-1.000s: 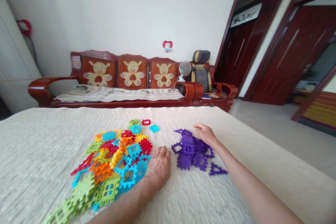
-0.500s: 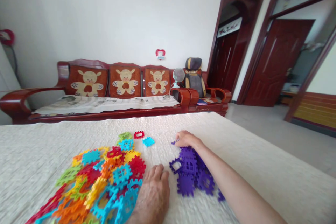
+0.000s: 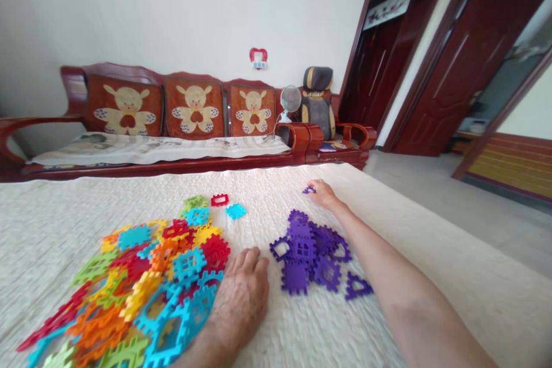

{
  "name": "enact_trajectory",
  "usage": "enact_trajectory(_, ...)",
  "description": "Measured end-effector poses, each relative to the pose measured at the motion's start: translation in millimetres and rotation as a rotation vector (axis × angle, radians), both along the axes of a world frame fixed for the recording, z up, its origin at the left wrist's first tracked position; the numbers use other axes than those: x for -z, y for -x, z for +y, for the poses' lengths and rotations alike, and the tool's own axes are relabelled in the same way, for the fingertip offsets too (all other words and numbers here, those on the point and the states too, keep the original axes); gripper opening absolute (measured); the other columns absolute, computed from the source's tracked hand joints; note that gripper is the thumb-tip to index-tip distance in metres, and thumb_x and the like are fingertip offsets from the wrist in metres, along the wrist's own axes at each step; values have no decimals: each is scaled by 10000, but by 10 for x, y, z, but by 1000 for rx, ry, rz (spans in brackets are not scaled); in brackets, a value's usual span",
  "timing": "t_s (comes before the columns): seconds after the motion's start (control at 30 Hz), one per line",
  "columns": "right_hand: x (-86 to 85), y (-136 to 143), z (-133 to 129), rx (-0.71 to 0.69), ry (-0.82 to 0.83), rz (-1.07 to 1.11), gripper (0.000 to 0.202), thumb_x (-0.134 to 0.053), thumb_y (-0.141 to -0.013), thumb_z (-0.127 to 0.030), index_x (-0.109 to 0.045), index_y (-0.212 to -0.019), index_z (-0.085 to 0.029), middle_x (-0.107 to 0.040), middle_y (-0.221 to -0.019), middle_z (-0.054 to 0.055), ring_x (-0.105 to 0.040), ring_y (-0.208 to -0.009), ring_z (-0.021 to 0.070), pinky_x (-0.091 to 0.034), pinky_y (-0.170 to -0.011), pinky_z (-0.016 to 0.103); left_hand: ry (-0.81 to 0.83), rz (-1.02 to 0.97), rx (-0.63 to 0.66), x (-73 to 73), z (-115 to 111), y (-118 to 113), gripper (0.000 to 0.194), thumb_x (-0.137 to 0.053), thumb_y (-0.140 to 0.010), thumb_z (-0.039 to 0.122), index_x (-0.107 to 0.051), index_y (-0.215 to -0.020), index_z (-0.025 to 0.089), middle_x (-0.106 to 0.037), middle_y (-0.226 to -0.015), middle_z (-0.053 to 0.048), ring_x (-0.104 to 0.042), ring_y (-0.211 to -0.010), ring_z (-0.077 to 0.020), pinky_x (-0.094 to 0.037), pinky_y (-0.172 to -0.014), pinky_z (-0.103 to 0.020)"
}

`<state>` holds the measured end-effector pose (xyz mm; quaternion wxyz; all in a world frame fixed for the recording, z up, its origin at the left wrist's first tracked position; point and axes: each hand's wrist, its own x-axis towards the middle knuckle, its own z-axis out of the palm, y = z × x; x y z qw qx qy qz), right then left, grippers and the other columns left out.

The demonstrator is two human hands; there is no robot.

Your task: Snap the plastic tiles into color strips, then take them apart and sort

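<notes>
My left hand [image 3: 244,287] rests palm down on the white cloth, at the right edge of a mixed pile of notched plastic pieces [image 3: 164,253] in blue, red, yellow, orange and green. Its fingers lie flat and nothing shows in them. My right hand [image 3: 322,193] reaches out past a pile of purple pieces [image 3: 303,247] and grips a small purple piece [image 3: 309,190] near the far edge. One triangular purple piece [image 3: 357,286] lies just right of the purple pile, below my right forearm.
A red frame piece [image 3: 219,200] and a blue square piece [image 3: 236,211] lie beyond the mixed pile. Behind the cloth-covered surface [image 3: 431,259] stand a wooden sofa [image 3: 129,170] with bear cushions, a small fan [image 3: 290,99] and a chair [image 3: 319,118].
My right hand has moved forward and right, away from the purple pile, with a small purple piece in its fingers. My left hand stays beside the mixed pile. The view has tilted down.
</notes>
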<state>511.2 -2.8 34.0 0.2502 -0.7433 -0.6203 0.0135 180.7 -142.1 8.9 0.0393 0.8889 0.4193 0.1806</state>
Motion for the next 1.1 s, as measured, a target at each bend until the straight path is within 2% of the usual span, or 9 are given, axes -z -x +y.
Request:
enact_trajectory(0.13, 190, -210, -55, 26, -13, 31, 508, -567, -712, -152, -540, -1220, -157, -551, -1248, 85, -546, -1091, 165, -395, -954, 251, -27, -2, 30, 33, 16, 15, 333, -368, -883, 140, -601, -1116, 180, -544, -1208, -112, -474, -1129, -238, -399, -974, -416)
enact_trajectory(0.27, 258, -215, -97, 36, -9, 51, 443, -556, -730, -185, -577, -1172, -183, -623, -1150, 45, -581, -1043, 156, -416, -938, 269, -49, -26, 40, 37, 24, 11, 312, -390, -871, 128, -609, -1085, 191, -563, -1170, -100, -490, -1112, -228, -417, -959, -397)
enact_trajectory(0.4, 254, -168, -130, 38, -38, 47, 338, -499, -763, -191, -644, -1069, -195, -647, -1119, 35, -566, -1065, 161, -397, -960, 279, -52, -37, 35, 23, 14, 9, 314, -387, -867, 113, -612, -1072, 192, -566, -1169, -97, -498, -1102, -220, -419, -959, -390)
enact_trajectory(0.53, 243, -140, -136, 48, -69, 68, 325, -472, -765, -206, -661, -1028, -175, -662, -1090, 46, -580, -1034, 161, -403, -943, 267, -39, -33, 29, 13, -1, 9, 316, -384, -873, 120, -609, -1082, 194, -555, -1191, -103, -489, -1116, -222, -411, -967, -397)
enact_trajectory(0.73, 232, -118, -89, 93, -106, 136, 320, -475, -755, -228, -662, -1005, -156, -666, -1077, 66, -580, -1036, 180, -399, -956, 294, -31, -22, 31, -6, -2, 12, 319, -384, -872, 124, -609, -1089, 189, -552, -1194, -99, -487, -1111, -225, -414, -965, -399)
enact_trajectory(0.87, 138, -110, -193, 83, -110, 197, 373, -490, -756, -254, -627, -1092, -163, -649, -1116, 69, -569, -1071, 192, -406, -956, 316, -47, -42, 43, 11, 5, 17, 313, -386, -874, 126, -612, -1080, 193, -561, -1173, -98, -491, -1107, -221, -423, -957, -392)
enact_trajectory(0.97, 50, -80, -416, -6, -102, 243, 367, -478, -781, -259, -612, -1116, -192, -628, -1168, 52, -546, -1117, 172, -393, -977, 314, -68, -46, 48, 35, 10, 21, 303, -395, -876, 139, -614, -1078, 193, -567, -1166, -101, -497, -1106, -224, -426, -956, -397)
enact_trajectory(1.1, -58, 8, -765, -285, 45, 423, 314, -505, -803, -319, -634, -1055, -183, -652, -1124, 56, -585, -1054, 190, -418, -953, 341, -105, -49, 42, 58, 17, 25, 297, -393, -886, 159, -612, -1081, 206, -574, -1171, -91, -510, -1095, -220, -429, -960, -406)
